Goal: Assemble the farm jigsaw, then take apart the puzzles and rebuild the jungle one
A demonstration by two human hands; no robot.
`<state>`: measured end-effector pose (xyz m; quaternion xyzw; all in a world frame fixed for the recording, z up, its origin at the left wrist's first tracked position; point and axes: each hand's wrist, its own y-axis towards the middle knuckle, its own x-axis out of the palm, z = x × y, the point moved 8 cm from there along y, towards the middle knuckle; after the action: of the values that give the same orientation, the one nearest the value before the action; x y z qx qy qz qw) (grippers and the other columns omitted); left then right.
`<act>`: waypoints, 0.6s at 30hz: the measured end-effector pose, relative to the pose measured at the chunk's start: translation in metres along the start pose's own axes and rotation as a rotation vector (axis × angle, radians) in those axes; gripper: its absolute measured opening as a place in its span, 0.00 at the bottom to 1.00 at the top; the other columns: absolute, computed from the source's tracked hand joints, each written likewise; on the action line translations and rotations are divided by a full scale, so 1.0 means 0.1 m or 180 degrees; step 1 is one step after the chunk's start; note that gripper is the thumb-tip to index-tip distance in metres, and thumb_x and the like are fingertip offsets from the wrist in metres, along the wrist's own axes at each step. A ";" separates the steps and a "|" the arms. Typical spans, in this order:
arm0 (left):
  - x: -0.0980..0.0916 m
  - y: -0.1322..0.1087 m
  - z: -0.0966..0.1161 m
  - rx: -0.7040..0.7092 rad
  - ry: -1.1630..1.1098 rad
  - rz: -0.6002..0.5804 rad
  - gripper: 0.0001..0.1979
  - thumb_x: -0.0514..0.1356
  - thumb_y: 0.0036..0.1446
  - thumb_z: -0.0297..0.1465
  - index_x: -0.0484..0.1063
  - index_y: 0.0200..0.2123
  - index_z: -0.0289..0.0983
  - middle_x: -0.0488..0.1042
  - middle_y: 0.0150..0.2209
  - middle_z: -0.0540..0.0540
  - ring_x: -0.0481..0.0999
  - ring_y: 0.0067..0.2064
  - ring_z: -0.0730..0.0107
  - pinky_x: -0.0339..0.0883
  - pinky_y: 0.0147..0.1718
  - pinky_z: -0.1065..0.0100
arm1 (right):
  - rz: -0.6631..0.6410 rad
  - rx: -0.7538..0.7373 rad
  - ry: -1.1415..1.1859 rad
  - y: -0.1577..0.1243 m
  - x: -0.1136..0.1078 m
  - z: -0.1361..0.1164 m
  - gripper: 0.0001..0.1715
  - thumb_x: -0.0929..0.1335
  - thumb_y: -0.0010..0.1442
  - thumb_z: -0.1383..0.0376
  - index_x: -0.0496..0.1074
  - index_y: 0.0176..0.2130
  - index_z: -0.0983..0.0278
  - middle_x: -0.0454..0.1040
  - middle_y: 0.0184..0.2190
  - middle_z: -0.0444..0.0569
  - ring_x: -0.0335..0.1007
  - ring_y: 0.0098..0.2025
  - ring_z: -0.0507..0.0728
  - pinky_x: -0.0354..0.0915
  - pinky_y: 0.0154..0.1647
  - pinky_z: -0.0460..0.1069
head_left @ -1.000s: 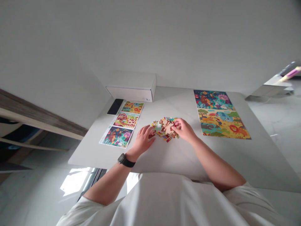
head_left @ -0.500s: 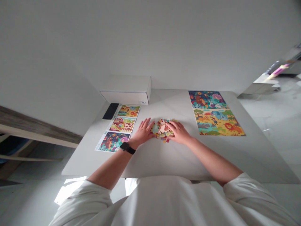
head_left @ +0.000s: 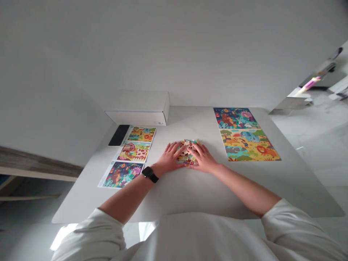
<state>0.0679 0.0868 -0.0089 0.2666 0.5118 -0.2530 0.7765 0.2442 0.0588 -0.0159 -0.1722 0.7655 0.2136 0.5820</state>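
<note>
A heap of colourful jigsaw puzzle pieces [head_left: 187, 158] lies on the white table [head_left: 187, 194] in front of me. My left hand [head_left: 170, 156] rests against the heap's left side, its fingers spread and partly over the pieces. From the right, my right hand [head_left: 203, 157] covers the heap's other side with fingers apart. Both hands are open and touch the pieces, and their fingertips nearly meet over the top. The fingers hide part of the heap. A black watch [head_left: 150, 174] is on my left wrist.
Three picture cards, a farm card [head_left: 133, 151] in the middle, lie in a column at left beside a black phone [head_left: 119, 135]. A white box [head_left: 137, 108] stands at the back against the wall. Two assembled puzzles, a night scene [head_left: 235, 117] and a savanna scene [head_left: 248, 145], lie at right.
My hands have moved closer together over the heap, the left one sliding right across its edge. The pieces are now gathered more tightly. The camera view has shifted slightly.
</note>
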 end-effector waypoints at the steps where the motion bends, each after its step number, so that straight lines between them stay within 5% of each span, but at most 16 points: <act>1: 0.00 0.09 -0.03 0.0015 -0.0007 0.0002 0.51 0.68 0.61 0.56 0.56 0.79 0.43 0.55 0.78 0.33 0.54 0.78 0.35 0.46 0.76 0.35 | 0.0008 0.0018 -0.0021 0.04 -0.01 0.06 0.56 0.73 0.64 0.39 0.58 0.78 0.60 0.50 0.80 0.65 0.45 0.80 0.78 0.46 0.79 0.72; 18: 0.07 2.14 -1.19 0.0176 0.0124 0.0078 0.46 0.63 0.66 0.55 0.56 0.78 0.40 0.57 0.77 0.32 0.55 0.78 0.36 0.47 0.76 0.38 | -0.0014 0.0063 -0.0179 1.62 -0.12 1.69 0.56 0.70 0.68 0.39 0.53 0.80 0.65 0.47 0.80 0.70 0.42 0.81 0.77 0.47 0.79 0.72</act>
<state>0.1342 0.3226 -0.0215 0.2991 0.5163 -0.2522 0.7618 0.3027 0.2863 -0.0233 -0.1620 0.7506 0.2095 0.6054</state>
